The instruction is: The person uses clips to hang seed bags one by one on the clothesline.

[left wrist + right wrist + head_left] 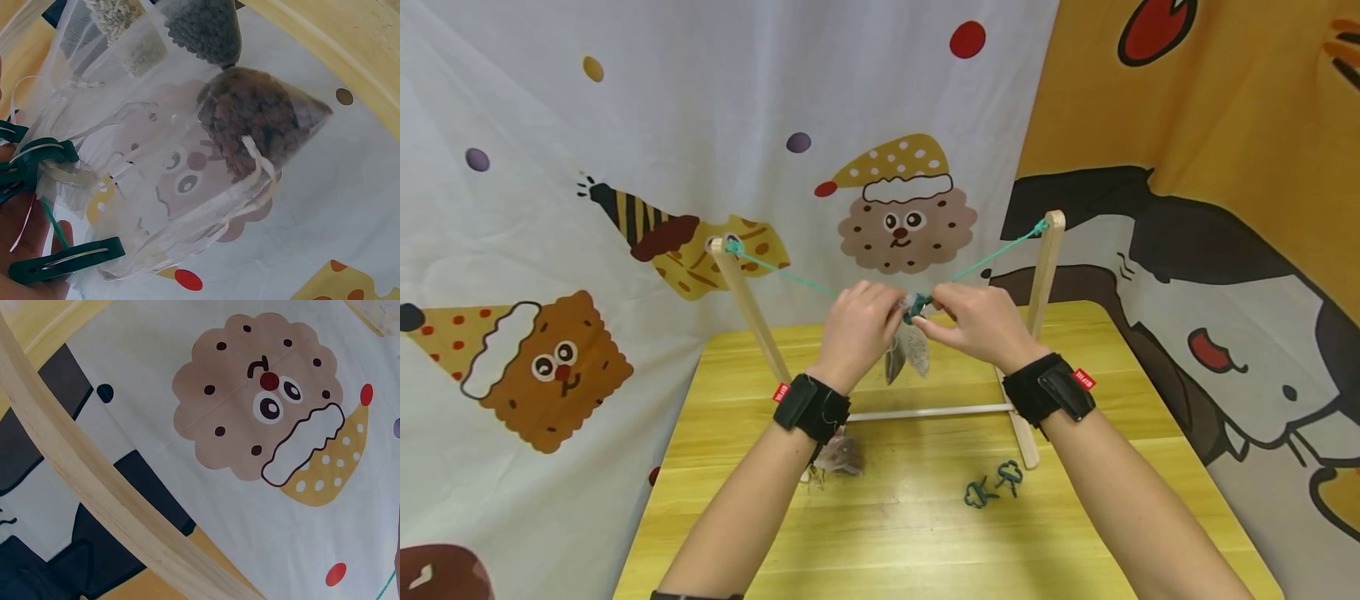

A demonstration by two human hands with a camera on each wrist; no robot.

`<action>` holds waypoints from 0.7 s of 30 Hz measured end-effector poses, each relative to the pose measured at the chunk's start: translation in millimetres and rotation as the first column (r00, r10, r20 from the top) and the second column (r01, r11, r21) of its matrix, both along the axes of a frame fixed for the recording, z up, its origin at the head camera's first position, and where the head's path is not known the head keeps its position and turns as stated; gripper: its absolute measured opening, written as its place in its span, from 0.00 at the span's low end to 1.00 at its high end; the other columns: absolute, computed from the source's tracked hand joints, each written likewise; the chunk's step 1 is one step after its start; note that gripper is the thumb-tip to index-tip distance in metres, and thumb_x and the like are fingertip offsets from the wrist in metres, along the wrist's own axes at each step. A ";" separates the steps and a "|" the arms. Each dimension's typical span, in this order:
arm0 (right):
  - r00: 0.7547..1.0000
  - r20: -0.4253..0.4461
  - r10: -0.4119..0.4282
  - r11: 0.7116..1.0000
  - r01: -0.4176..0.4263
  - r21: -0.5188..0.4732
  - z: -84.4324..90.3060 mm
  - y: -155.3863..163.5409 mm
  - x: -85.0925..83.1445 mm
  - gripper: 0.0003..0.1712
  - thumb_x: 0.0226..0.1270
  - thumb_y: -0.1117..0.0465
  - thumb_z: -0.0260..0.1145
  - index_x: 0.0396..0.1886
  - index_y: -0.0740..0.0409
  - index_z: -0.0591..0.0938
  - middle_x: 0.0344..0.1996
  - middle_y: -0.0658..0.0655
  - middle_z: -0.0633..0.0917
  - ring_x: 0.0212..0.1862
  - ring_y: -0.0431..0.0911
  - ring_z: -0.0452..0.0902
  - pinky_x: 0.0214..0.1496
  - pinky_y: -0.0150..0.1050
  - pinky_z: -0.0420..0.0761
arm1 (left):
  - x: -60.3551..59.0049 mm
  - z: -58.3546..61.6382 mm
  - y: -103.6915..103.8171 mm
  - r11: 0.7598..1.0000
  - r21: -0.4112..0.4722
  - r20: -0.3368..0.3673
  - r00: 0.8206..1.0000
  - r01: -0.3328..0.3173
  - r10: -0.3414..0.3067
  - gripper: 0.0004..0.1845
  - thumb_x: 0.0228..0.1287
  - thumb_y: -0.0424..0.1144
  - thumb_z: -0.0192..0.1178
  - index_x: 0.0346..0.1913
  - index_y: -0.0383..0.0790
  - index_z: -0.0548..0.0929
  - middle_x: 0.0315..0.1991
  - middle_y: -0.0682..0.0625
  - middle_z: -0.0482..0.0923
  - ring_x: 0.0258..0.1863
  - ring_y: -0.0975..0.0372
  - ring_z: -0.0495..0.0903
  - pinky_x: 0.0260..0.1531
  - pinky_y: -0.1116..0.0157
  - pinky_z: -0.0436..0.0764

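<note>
Two bare forearms with black wrist bands reach forward over the desk point(925, 533), a yellow wooden top. Nearest the person, two loose green clips point(992, 486) lie on the desk by the right forearm; a small mesh bag point(838, 457) lies beside the left wrist. Beyond them stands a rack point(1045, 275) of pale wood: two slanted posts joined by a low crossbar, with a green string point(790, 276) stretched between the post tops. At mid-string the two hands meet. The left hand point(857, 329) has its fingers curled about the top of a hanging bag point(908, 350) at the string. The right hand point(973, 321) pinches a green clip point(917, 308) at the bag's gathered neck. The left wrist view shows this sheer bag point(187, 181) close up, its neck held by green clips point(47, 156), with further mesh bags of dark and pale contents above it. Farthest back hang curtains point(895, 208) printed with cartoon biscuits and party hats.
</note>
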State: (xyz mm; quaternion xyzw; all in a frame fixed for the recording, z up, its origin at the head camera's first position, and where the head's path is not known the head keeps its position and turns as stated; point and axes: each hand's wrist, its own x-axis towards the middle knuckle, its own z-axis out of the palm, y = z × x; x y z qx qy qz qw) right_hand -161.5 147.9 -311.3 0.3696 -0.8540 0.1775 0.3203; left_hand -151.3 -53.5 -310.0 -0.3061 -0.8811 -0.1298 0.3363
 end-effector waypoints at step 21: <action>0.977 0.210 -0.024 1.000 0.022 0.011 -12.4 5.1 0.9 0.23 0.62 0.39 0.53 0.45 0.50 0.72 0.17 0.45 0.71 0.13 0.36 0.59 0.16 0.32 0.62 | -0.8 -5.3 0.9 0.999 0.013 -0.001 0.999 -0.045 0.045 0.10 0.62 0.43 0.55 0.43 0.47 0.81 0.36 0.53 0.78 0.41 0.59 0.71 0.43 0.62 0.68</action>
